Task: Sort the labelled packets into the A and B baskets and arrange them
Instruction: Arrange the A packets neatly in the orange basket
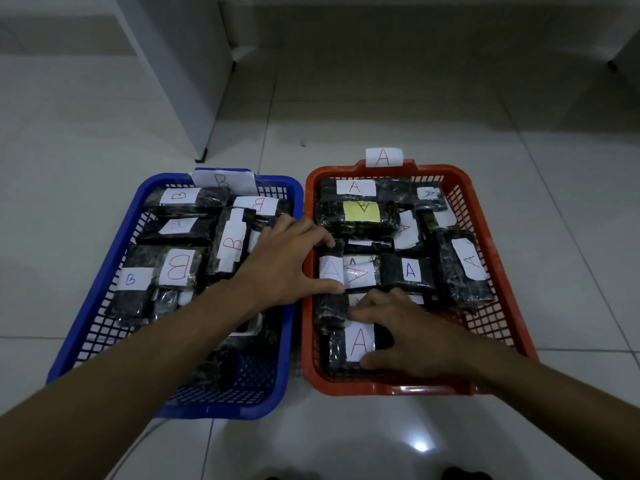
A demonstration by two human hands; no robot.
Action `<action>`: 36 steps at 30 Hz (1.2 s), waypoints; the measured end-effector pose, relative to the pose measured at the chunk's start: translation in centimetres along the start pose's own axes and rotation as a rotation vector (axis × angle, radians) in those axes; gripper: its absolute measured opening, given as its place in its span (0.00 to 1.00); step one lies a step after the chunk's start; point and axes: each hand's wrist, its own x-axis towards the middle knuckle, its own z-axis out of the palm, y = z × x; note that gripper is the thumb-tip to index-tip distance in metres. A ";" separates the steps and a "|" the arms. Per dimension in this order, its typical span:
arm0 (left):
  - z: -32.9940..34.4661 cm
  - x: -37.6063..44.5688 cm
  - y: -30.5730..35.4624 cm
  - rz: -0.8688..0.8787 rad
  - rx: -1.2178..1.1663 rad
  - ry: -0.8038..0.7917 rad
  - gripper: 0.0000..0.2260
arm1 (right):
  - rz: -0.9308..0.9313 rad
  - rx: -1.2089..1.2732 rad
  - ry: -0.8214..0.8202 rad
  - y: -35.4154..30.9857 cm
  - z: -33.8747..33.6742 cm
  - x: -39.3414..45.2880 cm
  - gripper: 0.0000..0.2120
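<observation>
A blue basket (104,258) tagged B sits on the left and holds several dark packets with white B labels (178,271). To its right an orange basket (491,237) tagged A holds several dark packets with A labels, one label yellow (362,211). My left hand (284,261) reaches across the blue basket and grips a small packet with a white A label (331,268) at the orange basket's left side, thumb below and fingers above it. My right hand (408,334) rests on a packet with a red A label (358,342) at the front, thumb under its lower edge.
Both baskets stand on a white tiled floor. A white cabinet leg (201,155) comes down just behind the blue basket. Another white furniture foot (613,65) is at the far right. Shoe tips (465,474) show at the bottom edge.
</observation>
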 end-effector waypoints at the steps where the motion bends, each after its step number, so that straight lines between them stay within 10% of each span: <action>1: 0.0 0.0 0.0 0.000 -0.005 0.000 0.31 | -0.006 -0.043 -0.030 0.0 0.0 0.0 0.35; 4: 0.0 -0.2 0.0 0.026 0.024 -0.002 0.32 | -0.013 -0.068 -0.071 -0.4 -1.4 0.1 0.34; 9: 0.0 -0.4 0.4 0.003 0.069 -0.065 0.39 | 0.099 -0.297 0.354 1.2 -4.5 2.0 0.31; 17: -1.5 -0.7 1.0 0.051 0.092 -0.368 0.52 | 0.113 -0.402 0.366 2.0 -3.4 4.1 0.25; 30: -0.7 -0.3 1.5 0.134 0.307 -0.272 0.52 | 0.042 -0.408 0.528 1.9 -1.8 2.6 0.22; 36: -1.0 -0.6 1.2 0.169 0.297 -0.236 0.48 | -0.060 -0.128 0.135 -0.1 0.5 -0.6 0.37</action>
